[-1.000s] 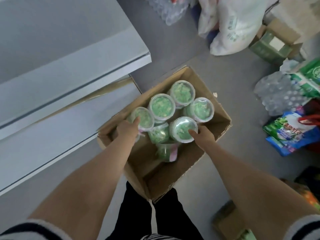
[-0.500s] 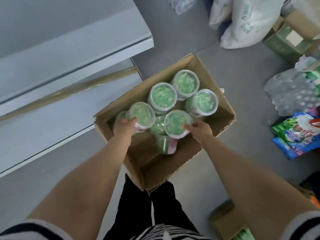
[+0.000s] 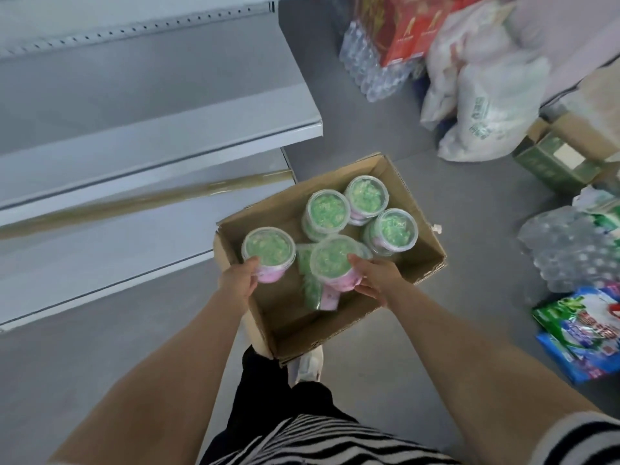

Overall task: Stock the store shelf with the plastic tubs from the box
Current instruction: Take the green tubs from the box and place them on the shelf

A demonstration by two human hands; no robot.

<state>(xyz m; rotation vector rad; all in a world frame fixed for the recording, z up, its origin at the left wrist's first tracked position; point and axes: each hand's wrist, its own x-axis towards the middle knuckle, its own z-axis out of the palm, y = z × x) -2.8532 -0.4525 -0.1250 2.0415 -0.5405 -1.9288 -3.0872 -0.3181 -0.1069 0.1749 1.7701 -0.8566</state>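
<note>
An open cardboard box (image 3: pixel 419 236) sits on the grey floor (image 3: pixel 469 229), just beside the lower boards of the grey store shelf (image 3: pixel 151 142). The left hand (image 3: pixel 236 283) has its fingers (image 3: pixel 250 263) curled round the pink-labelled wall of the first tub (image 3: pixel 268 248) and holds it upright over the left side of the box, near the rim. The right hand (image 3: pixel 375 280) grips the second tub (image 3: pixel 333 258) in much the same way, thumb at the lid edge and the other fingers low on its side, above the middle of the box. Both have clear lids with green contents showing through. Three more tubs (image 3: pixel 365 196) stand upright in a cluster toward the far right corner of the box (close together, seemingly touching). A fallen tub (image 3: pixel 313 290) lies on its side on the box bottom, partly under the two held ones. On the floor to the right lie wrapped packs of water bottles (image 3: pixel 570 250), a green and blue bag (image 3: pixel 577 333), white plastic sacks (image 3: pixel 486 95) and a green carton (image 3: pixel 553 162). Black trousers (image 3: pixel 268 397) and a striped top (image 3: pixel 318 441) show at the bottom edge.
</note>
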